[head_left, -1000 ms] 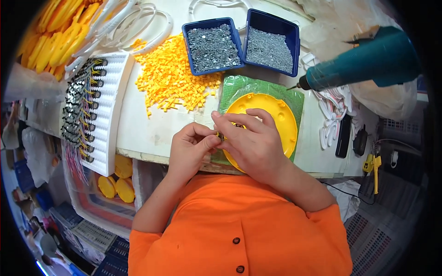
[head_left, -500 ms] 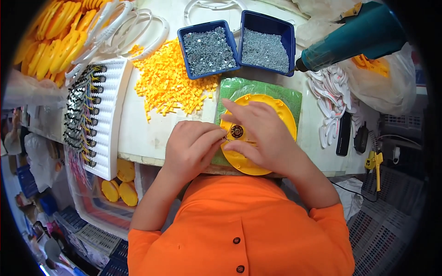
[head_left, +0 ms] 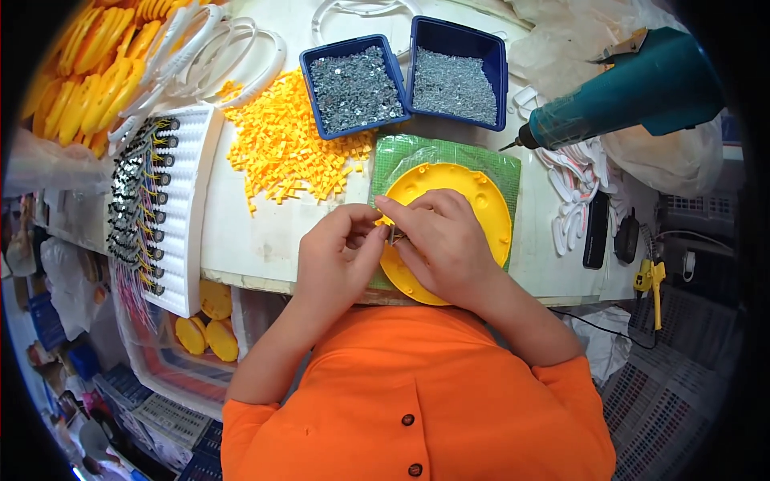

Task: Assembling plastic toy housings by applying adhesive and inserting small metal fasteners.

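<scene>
Together, the left hand (head_left: pixel 333 252) and right hand (head_left: pixel 449 244) grasp a small dark piece (head_left: pixel 392 234) between their fingers (head_left: pixel 371 248), over the left edge of a round yellow plastic shell (head_left: pixel 492 220) on a green mat (head_left: pixel 395 156).

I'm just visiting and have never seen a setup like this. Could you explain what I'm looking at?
No robot here: a person works bare-handed. A fisheye camera worn on the head looks down, so straight edges bend. The left hand pinches a small dark part, mostly hidden, with the right hand close beside it, above a round yellow plastic shell on a green gridded mat. Beyond, on the white tabletop, are two blue plastic trays of small metal pieces and a heap of small yellow plastic pieces. At left is a white ridged foam tray with wired round parts; at right, a teal cylindrical power tool with a thin tip.
</scene>
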Tool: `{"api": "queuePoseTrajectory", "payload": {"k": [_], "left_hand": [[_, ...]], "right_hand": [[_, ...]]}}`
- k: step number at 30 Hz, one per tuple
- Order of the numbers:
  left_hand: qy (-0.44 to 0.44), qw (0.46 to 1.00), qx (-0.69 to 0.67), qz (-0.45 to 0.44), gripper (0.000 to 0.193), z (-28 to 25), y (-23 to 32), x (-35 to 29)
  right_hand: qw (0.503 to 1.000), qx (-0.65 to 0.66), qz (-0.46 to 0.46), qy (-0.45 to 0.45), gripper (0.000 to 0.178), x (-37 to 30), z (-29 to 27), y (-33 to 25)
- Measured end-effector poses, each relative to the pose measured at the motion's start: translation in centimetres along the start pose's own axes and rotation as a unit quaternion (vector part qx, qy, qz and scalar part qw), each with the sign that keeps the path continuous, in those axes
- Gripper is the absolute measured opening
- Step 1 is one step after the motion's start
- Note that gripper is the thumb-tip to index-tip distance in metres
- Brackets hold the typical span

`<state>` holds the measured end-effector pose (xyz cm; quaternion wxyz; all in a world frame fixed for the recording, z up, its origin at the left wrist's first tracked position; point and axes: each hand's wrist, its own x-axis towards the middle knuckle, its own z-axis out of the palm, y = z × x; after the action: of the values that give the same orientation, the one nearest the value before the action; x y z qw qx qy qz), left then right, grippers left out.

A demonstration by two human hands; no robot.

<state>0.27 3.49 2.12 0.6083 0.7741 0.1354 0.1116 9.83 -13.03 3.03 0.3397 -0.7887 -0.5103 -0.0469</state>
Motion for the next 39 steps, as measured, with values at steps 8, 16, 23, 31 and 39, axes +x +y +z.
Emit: {"api": "queuePoseTrajectory", "payload": {"k": [8,16,23,31,39], "left_hand": [[-0.019,0.995,-0.068,-0.075,0.010,0.1,-2.0,-0.3],[0.021,0.982,-0.139,-0.125,0.018,0.3,-2.5,-0.5],[-0.028,0.986,-0.103,-0.126,0.020,0.1,-2.8,-0.2],[-0.073,0.996,0.008,-0.044,0.026,-0.6,-1.3,1.0],[-0.189,0.878,0.311,0.310,0.034,-1.4,-0.1,2.8]], "right_hand": [[0.999,0.007,0.030,-0.031,0.037,-0.1,-0.4,0.3],[0.998,-0.024,0.041,-0.052,0.029,0.5,-0.3,0.0],[0.997,-0.041,0.018,-0.058,0.029,0.6,-0.1,0.0],[0.988,0.041,0.069,-0.134,0.035,1.8,-4.0,3.5],[0.986,0.042,0.103,-0.125,0.033,2.7,-2.3,6.0]]}}
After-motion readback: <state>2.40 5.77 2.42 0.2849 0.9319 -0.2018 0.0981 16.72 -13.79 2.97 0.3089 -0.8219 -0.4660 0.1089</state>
